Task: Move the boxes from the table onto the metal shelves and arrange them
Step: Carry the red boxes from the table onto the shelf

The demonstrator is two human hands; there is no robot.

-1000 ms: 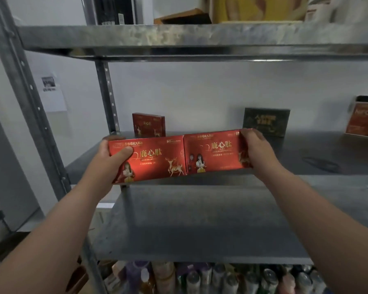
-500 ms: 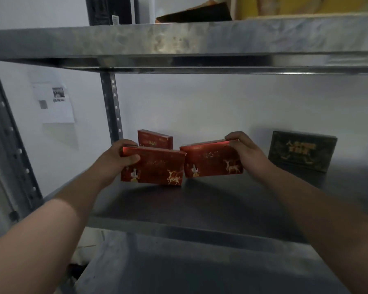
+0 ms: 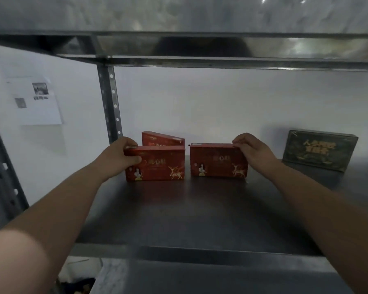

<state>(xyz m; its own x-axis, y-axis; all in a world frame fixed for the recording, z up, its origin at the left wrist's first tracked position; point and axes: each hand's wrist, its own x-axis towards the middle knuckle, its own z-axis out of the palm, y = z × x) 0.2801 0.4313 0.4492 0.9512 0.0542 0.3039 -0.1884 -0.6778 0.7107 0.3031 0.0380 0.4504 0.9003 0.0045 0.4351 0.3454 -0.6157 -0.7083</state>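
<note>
Two red boxes with gold deer prints stand upright on the metal shelf [image 3: 200, 213]. My left hand [image 3: 119, 155] grips the left red box [image 3: 159, 164] by its left end, thumb across the front. My right hand [image 3: 253, 149] holds the right red box [image 3: 215, 162] at its top right corner. A small gap separates the two boxes. A third red box [image 3: 162, 139] stands behind the left one, near the back wall, partly hidden.
A dark green box [image 3: 319, 150] leans against the wall at the back right of the shelf. The upper shelf [image 3: 200, 45] hangs close overhead. A perforated upright post [image 3: 109, 102] stands at the back left. A paper sheet [image 3: 36, 100] is on the wall.
Both hands carried the red boxes from in front of the rack deep into the shelf and set them down upright. The boxes drew slightly apart. The camera moved closer, under the upper shelf.
</note>
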